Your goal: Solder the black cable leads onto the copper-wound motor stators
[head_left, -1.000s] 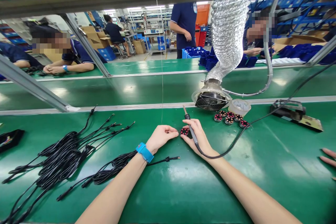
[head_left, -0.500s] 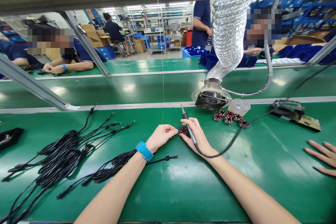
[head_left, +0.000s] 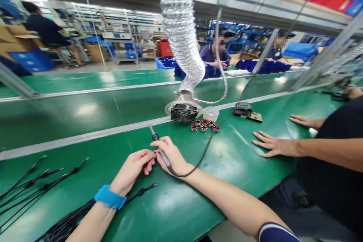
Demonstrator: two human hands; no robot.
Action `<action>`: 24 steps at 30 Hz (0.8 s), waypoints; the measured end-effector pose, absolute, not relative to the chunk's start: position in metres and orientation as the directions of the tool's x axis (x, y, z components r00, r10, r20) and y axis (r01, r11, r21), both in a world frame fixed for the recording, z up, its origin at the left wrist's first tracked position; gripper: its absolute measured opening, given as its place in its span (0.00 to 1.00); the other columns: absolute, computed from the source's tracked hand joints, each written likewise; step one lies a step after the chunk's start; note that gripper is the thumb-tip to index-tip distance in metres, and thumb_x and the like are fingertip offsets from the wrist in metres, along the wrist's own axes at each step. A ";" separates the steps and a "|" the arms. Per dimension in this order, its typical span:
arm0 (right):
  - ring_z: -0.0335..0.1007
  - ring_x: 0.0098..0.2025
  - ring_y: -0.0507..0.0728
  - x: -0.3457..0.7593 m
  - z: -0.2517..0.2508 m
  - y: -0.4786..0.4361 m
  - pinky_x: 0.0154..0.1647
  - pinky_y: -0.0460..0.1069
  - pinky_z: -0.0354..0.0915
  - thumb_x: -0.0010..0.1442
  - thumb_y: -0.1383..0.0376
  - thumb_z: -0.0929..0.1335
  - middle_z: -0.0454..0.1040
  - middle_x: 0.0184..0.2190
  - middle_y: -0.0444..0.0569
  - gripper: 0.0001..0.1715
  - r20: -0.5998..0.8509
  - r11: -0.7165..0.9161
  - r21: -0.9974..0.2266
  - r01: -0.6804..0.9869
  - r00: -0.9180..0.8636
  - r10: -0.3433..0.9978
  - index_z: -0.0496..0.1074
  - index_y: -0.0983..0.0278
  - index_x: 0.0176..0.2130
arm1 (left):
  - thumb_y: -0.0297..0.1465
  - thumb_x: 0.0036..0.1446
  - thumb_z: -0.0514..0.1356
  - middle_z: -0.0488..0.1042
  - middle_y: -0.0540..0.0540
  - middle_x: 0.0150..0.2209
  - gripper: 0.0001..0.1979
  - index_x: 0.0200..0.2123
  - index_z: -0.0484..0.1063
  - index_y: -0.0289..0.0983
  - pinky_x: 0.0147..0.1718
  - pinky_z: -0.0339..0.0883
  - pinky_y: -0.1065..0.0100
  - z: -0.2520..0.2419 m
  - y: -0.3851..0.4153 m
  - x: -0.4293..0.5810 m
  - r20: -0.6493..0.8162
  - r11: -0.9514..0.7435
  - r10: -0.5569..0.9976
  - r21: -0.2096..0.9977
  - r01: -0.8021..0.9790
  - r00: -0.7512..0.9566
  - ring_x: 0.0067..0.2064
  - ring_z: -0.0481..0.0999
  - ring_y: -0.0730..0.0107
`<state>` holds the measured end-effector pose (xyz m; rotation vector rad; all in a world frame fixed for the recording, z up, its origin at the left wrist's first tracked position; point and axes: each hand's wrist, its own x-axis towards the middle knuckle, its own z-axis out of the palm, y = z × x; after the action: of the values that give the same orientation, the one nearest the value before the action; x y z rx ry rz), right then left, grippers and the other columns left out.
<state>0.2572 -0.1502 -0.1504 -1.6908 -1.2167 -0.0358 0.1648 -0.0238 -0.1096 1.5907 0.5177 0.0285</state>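
Green: bench mat [head_left: 198, 204]. Blue: wristband [head_left: 110, 197]. Black: soldering iron [head_left: 161, 150]. Silver, ribbed: duct [head_left: 181, 34] above extraction fan [head_left: 183, 111]. Red-and-black: stators [head_left: 204, 125] beside fan.

A long green-matted workbench [head_left: 198, 204] carries loose black cables [head_left: 42, 185] at left, and farther back a round metal-grilled extractor fan [head_left: 183, 111], small red-and-copper wound discs [head_left: 204, 124], a clear plastic tub [head_left: 211, 113] and a black iron stand [head_left: 245, 111].

Small piece hidden behind fingers [head_left: 149, 161]; black cables [head_left: 66, 224] edge-cropped.
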 end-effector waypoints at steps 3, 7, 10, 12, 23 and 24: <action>0.70 0.39 0.47 0.251 -0.148 -0.148 0.47 0.43 0.68 0.57 0.76 0.62 0.62 0.46 0.47 0.24 0.504 -0.014 -0.734 0.679 0.558 0.660 0.65 0.61 0.52 | 0.46 0.40 0.70 0.71 0.49 0.24 0.22 0.28 0.72 0.33 0.21 0.63 0.76 -0.112 -0.023 0.168 -0.296 0.113 0.369 0.955 0.273 0.881 0.24 0.67 0.76; 0.69 0.44 0.50 0.248 -0.141 -0.152 0.49 0.44 0.67 0.57 0.73 0.64 0.62 0.48 0.49 0.27 0.525 -0.041 -0.659 0.751 0.498 0.691 0.63 0.61 0.56 | 0.46 0.35 0.73 0.74 0.47 0.26 0.25 0.29 0.75 0.32 0.21 0.66 0.77 -0.114 -0.015 0.168 -0.279 0.118 0.448 0.960 0.253 0.850 0.27 0.70 0.74; 0.70 0.41 0.50 0.251 -0.129 -0.161 0.46 0.45 0.68 0.62 0.69 0.64 0.63 0.51 0.50 0.26 0.518 -0.129 -0.567 0.813 0.474 0.712 0.61 0.61 0.58 | 0.43 0.36 0.73 0.76 0.45 0.27 0.23 0.32 0.76 0.32 0.23 0.70 0.77 -0.112 -0.006 0.168 -0.290 0.116 0.484 0.956 0.268 0.826 0.28 0.73 0.72; 0.70 0.38 0.50 0.253 -0.116 -0.169 0.41 0.45 0.68 0.65 0.65 0.64 0.64 0.50 0.51 0.22 0.523 -0.218 -0.478 0.851 0.475 0.707 0.63 0.61 0.57 | 0.38 0.41 0.71 0.77 0.43 0.29 0.18 0.33 0.76 0.31 0.25 0.72 0.76 -0.111 -0.002 0.170 -0.318 0.140 0.512 0.947 0.288 0.798 0.29 0.75 0.71; 0.69 0.36 0.53 0.294 -0.114 -0.281 0.38 0.46 0.66 0.69 0.66 0.59 0.70 0.38 0.52 0.16 0.802 -0.491 -0.254 0.833 0.466 0.375 0.72 0.63 0.49 | 0.31 0.53 0.60 0.77 0.42 0.35 0.10 0.36 0.75 0.30 0.29 0.72 0.76 -0.094 0.017 0.172 -0.240 0.072 0.685 0.962 0.264 0.688 0.33 0.76 0.71; 0.69 0.36 0.54 0.304 -0.120 -0.292 0.38 0.47 0.67 0.68 0.66 0.59 0.69 0.38 0.52 0.16 0.796 -0.541 -0.256 0.801 0.492 0.352 0.72 0.64 0.49 | 0.34 0.54 0.60 0.76 0.45 0.32 0.12 0.38 0.75 0.31 0.26 0.70 0.76 -0.089 0.020 0.164 -0.178 -0.007 0.702 0.967 0.256 0.689 0.30 0.75 0.72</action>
<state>0.3043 -0.2924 -0.1201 -2.1138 -0.9449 -0.9306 0.1643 0.0198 -0.0895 1.5821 0.8061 0.4204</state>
